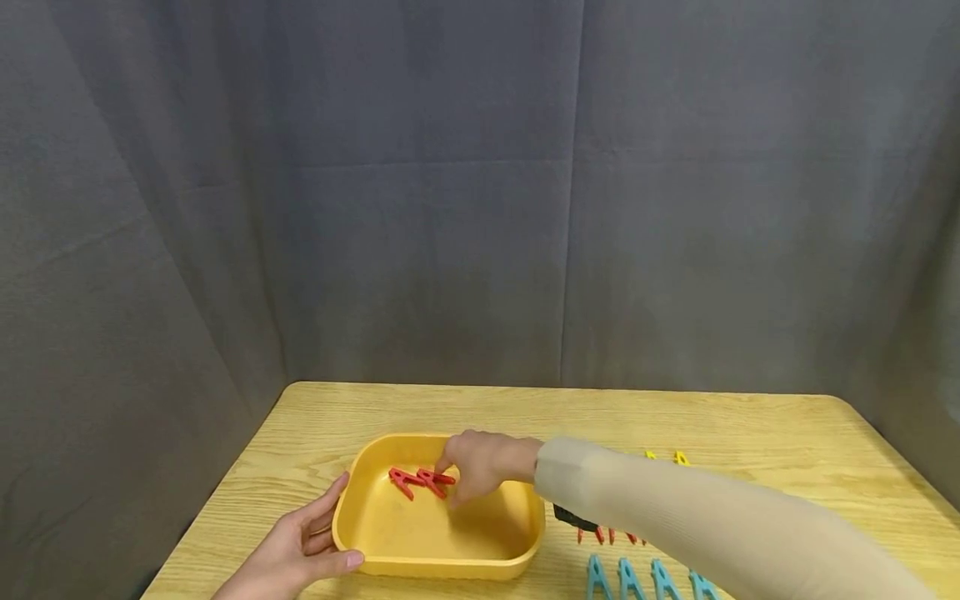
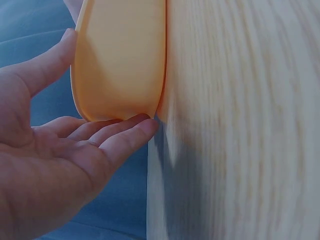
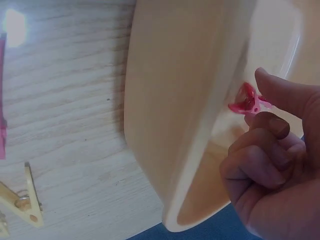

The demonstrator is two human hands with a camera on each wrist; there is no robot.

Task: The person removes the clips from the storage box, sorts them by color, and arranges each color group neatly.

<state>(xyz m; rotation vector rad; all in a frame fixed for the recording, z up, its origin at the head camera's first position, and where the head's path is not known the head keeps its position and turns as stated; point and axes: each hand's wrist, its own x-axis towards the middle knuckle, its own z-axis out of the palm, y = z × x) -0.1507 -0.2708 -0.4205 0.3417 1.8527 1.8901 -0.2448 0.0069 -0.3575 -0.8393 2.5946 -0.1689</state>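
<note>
A yellow plastic tub (image 1: 420, 571) stands on the table, and my left hand (image 1: 292, 542) holds it at the front left corner. The thumb (image 2: 52, 62) is at the rim; the other fingers lie along the outside of the end wall. Two red clothespins (image 1: 403, 482) lie side by side inside, near the back wall. Over the tub reaches my right hand (image 1: 480, 467), thumb and forefinger apart at the nearer red clothespin (image 3: 252, 103). In the right wrist view its other fingers (image 3: 255, 160) are bent toward the palm.
Right of the tub, several red clothespins (image 1: 611, 536) show partly beneath my right sleeve (image 1: 697, 508). A row of teal clothespins (image 1: 628, 579) lies nearer the front edge. Yellow clothespins (image 1: 680, 458) peek out behind the forearm. Grey curtains (image 1: 427, 250) surround the wooden table (image 1: 322, 408).
</note>
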